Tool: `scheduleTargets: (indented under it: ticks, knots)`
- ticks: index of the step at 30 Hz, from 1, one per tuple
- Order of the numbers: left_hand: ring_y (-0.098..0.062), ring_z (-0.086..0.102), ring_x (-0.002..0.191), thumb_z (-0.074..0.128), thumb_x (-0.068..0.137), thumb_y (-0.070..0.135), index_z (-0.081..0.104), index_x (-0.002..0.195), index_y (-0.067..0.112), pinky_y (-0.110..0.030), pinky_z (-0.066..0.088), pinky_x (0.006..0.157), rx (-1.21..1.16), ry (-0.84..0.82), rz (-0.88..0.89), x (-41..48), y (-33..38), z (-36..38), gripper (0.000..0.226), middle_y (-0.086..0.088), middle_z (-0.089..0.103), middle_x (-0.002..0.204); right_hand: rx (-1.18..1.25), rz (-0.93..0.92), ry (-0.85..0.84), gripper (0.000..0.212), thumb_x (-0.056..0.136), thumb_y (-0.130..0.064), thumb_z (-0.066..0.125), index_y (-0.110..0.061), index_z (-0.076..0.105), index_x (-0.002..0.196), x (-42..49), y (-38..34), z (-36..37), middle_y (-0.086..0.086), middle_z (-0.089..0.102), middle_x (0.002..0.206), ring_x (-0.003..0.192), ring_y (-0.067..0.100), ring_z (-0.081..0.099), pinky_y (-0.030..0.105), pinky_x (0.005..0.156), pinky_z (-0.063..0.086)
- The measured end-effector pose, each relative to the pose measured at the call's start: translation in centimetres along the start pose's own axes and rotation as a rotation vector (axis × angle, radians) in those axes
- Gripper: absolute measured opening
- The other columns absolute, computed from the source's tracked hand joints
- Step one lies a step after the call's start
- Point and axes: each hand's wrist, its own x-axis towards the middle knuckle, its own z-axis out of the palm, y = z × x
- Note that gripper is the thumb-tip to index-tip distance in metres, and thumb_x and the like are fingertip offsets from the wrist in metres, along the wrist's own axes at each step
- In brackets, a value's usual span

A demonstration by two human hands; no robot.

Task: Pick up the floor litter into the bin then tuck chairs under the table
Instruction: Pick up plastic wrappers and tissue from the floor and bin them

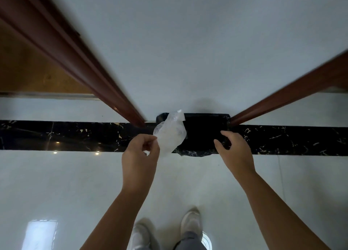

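The left hand [140, 155] pinched a crumpled, translucent white plastic wrapper [170, 135] between thumb and curled fingers, gripping it by its lower corner. The wrapper stood up and hung over the 9 o'clock edge of a rectangular bin lined with a black plastic bag [205, 129], not yet inside it. The bin sat on the floor against a pale grey wall [188, 42], on a band of black marble tile with white veins [75, 135].

The right hand [233, 150] was at the bin's 4 o'clock corner, fingers curved over the liner's rim. Whether it gripped the liner or only touched it could not be told.

Reddish-brown wooden door frames ran away from the bin toward 10 o'clock [75, 48] and 2 o'clock [291, 87]. At 6 o'clock, pale shoes [190, 223] stood on glossy white floor tiles [56, 184].
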Motion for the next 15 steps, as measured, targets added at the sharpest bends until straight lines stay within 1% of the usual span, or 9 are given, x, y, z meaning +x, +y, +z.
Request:
scheduleTargets:
  ticks: [2,5,7,10,12,13,14,15]
  knots:
    - [0.002,0.056,0.070,0.060,0.085,0.009,0.062,0.084,0.020,-0.004,0.040,0.058,-0.041,-0.026,-0.034,0.4,0.5,1.3,0.011,0.009,0.062,0.076,-0.026,-0.009,0.012,0.039,0.086,-0.026,0.060,-0.012,0.054,0.122,-0.4,0.7,-1.4,0.006,0.054,0.124,0.116,0.021,0.047,0.033,0.089,0.040]
    - [0.008,0.054,0.067,0.060,0.085,0.008,0.061,0.081,0.022,-0.004,0.040,0.058,-0.044,-0.086,-0.025,1.3,1.1,3.6,0.015,0.010,0.062,0.073,-0.044,-0.020,0.035,0.039,0.086,-0.025,0.060,-0.012,0.054,0.123,-0.7,1.5,-3.2,0.006,0.054,0.125,0.118,0.020,0.045,0.032,0.092,0.039]
    - [0.004,0.055,0.065,0.060,0.085,0.009,0.061,0.081,0.023,-0.006,0.041,0.059,-0.026,-0.132,-0.013,1.8,1.3,5.2,0.015,0.010,0.061,0.072,-0.067,-0.042,0.041,0.040,0.086,-0.026,0.060,-0.013,0.054,0.123,-0.6,1.9,-3.9,0.005,0.054,0.125,0.118,0.019,0.045,0.031,0.093,0.038]
    - [-0.004,0.055,0.068,0.059,0.086,0.010,0.060,0.080,0.025,-0.011,0.042,0.060,0.025,-0.199,0.009,2.5,1.2,7.5,0.016,0.009,0.061,0.072,-0.083,-0.057,0.064,0.040,0.086,-0.027,0.059,-0.013,0.054,0.123,-0.4,2.3,-4.7,0.004,0.054,0.125,0.118,0.018,0.044,0.030,0.092,0.037]
    - [-0.006,0.055,0.071,0.058,0.087,0.011,0.063,0.090,0.020,-0.010,0.040,0.061,0.070,-0.248,0.025,3.0,0.9,8.9,0.011,0.009,0.060,0.075,-0.075,-0.061,0.086,0.040,0.086,-0.027,0.059,-0.013,0.055,0.123,-0.2,2.5,-5.0,0.004,0.055,0.124,0.117,0.018,0.044,0.028,0.092,0.036]
    - [-0.005,0.055,0.073,0.058,0.087,0.012,0.064,0.099,0.017,-0.009,0.040,0.061,0.097,-0.273,0.030,3.3,0.7,9.3,0.014,0.009,0.061,0.080,-0.075,-0.067,0.093,0.040,0.086,-0.027,0.059,-0.013,0.055,0.123,-0.1,2.6,-5.0,0.004,0.055,0.124,0.117,0.017,0.044,0.027,0.091,0.036]
    - [-0.005,0.056,0.076,0.059,0.087,0.013,0.062,0.110,0.015,-0.009,0.040,0.063,0.118,-0.301,0.028,3.6,0.6,9.7,0.023,0.007,0.062,0.086,-0.080,-0.076,0.095,0.040,0.086,-0.027,0.059,-0.013,0.054,0.123,-0.1,2.6,-4.9,0.003,0.055,0.124,0.117,0.017,0.044,0.025,0.090,0.035]
    - [-0.007,0.056,0.081,0.060,0.087,0.014,0.058,0.118,0.013,-0.012,0.041,0.067,0.135,-0.333,0.020,3.9,0.5,9.8,0.031,0.004,0.062,0.094,-0.082,-0.083,0.095,0.040,0.086,-0.028,0.059,-0.014,0.054,0.123,-0.1,2.6,-4.9,0.003,0.054,0.125,0.118,0.016,0.043,0.024,0.089,0.035]
